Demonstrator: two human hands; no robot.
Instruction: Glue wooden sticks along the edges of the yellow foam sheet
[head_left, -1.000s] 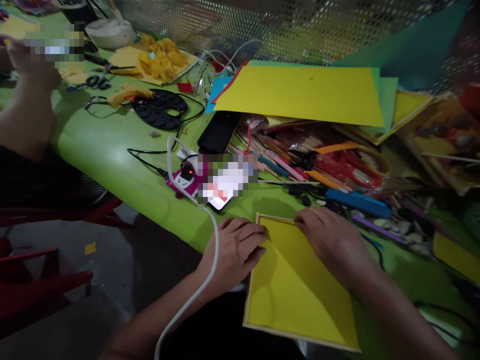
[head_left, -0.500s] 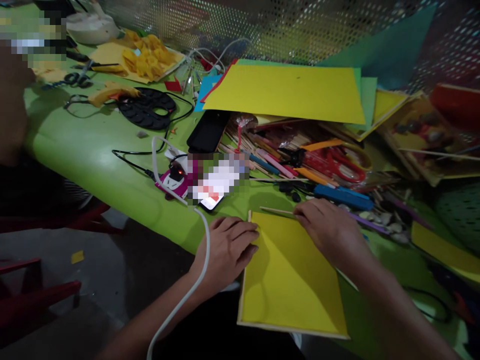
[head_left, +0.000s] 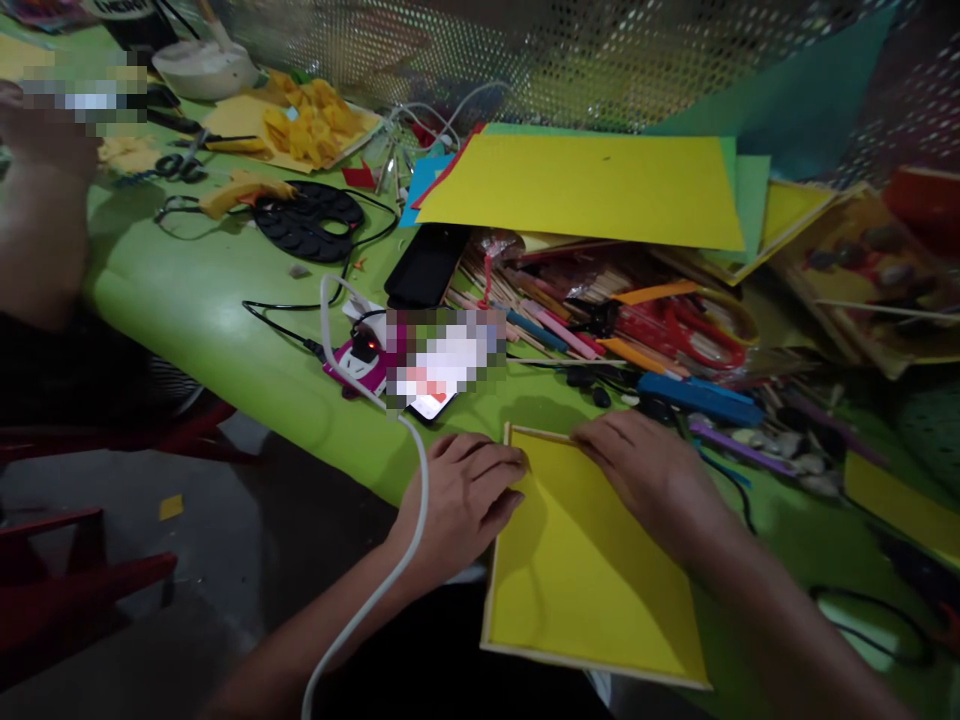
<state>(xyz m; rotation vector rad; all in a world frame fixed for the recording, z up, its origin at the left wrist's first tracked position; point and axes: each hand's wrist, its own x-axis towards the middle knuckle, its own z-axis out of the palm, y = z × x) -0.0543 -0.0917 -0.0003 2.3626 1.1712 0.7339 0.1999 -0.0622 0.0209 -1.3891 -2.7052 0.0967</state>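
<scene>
A yellow board [head_left: 592,575], edged with thin pale wooden sticks on its left and near sides, lies tilted at the front of the green table. My left hand [head_left: 466,500] is closed over its upper left edge, with the fingertips on the yellow face. Along the far edge lies another thin wooden stick [head_left: 541,434], its left end at the board's corner. My right hand [head_left: 649,475] pinches this stick farther right, and the fingers hide that part of it. A white cable [head_left: 424,500] passes in front of my left wrist.
A lit phone [head_left: 442,385] and a purple power strip [head_left: 356,365] lie beyond my left hand. Behind them are coloured paper sheets [head_left: 585,190], pens, red scissors [head_left: 694,335] and a black palette [head_left: 307,220]. Another person's arm [head_left: 45,210] is at the left.
My right hand has brought the stick down from just beyond the board onto its far edge. My left hand keeps its hold. The whole view has shifted slightly.
</scene>
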